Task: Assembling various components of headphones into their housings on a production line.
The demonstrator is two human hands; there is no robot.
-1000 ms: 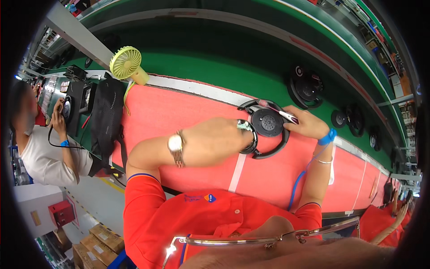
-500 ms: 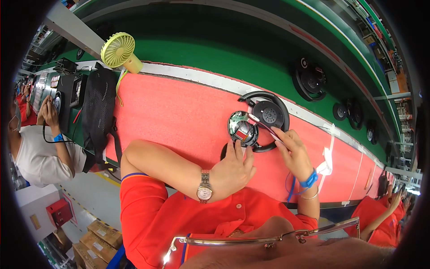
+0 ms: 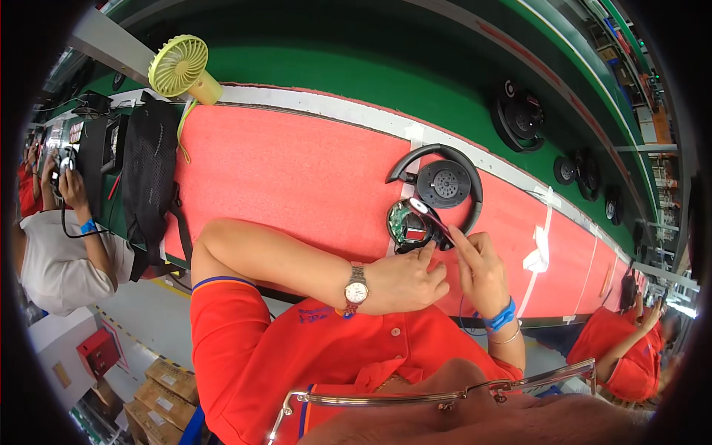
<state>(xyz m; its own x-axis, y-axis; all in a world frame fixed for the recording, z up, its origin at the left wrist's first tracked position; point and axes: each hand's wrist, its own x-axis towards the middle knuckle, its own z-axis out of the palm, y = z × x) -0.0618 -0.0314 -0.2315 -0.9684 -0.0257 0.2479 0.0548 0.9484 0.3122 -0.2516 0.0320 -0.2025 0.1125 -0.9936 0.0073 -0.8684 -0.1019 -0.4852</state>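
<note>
What look like black headphones (image 3: 476, 189) lie on the pink mat, with a curved band and one round ear cup (image 3: 443, 183) facing up. Below that cup sits a second, opened cup (image 3: 399, 220), showing a green circuit board and a red part inside. My left hand (image 3: 408, 280) is closed, with its fingertips at the near rim of the opened cup. In my right hand (image 3: 483, 276), thumb and forefinger pinch a slim dark red tool (image 3: 436, 218). Its white oval end hangs over the opened cup; whether it touches cannot be seen.
A yellow handheld fan (image 3: 180, 68) stands at the far left beside a black mesh bag (image 3: 150, 170). Behind the white ledge, a green belt (image 3: 356, 111) carries several black headphones (image 3: 519, 117). White tape (image 3: 538, 256) lies to the right. Other people sit at both sides.
The opened cup sits slightly lower and further right in view. My left hand has shifted right and its fingers have curled more. The tool remains in my right hand, over the cup.
</note>
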